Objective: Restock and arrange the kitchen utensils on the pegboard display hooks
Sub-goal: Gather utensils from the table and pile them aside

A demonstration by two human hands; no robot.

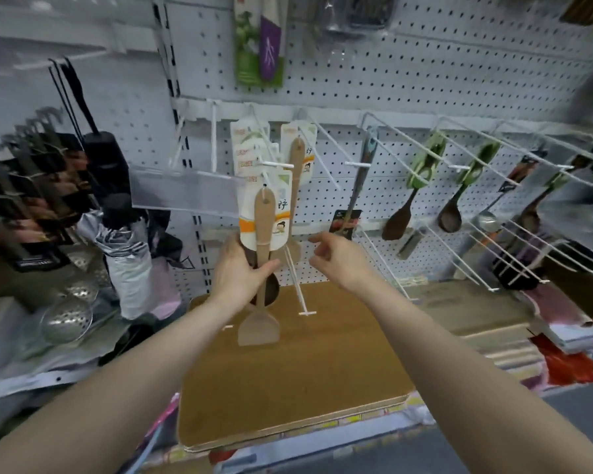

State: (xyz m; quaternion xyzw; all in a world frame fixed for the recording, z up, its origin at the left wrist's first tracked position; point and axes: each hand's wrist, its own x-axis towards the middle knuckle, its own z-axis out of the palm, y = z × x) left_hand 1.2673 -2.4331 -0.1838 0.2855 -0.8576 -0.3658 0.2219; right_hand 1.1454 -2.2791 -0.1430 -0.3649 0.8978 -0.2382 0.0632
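Hanging step: left hand (240, 271) grips the wooden spatula (264, 217); right hand (336, 258), at its 3 o'clock, seems loosely curled, empty. Next: thread the hook (271, 163) at 12 o'clock.

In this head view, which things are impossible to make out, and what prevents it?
All in the head view:
1. Print on the card of the wooden spatula: too small, blurred.
2. A dark round object behind the left hand: mostly hidden by hand and spatula.
3. The green and purple packet: cut off by the top edge.
4. The items at the far right: smeared by motion blur.
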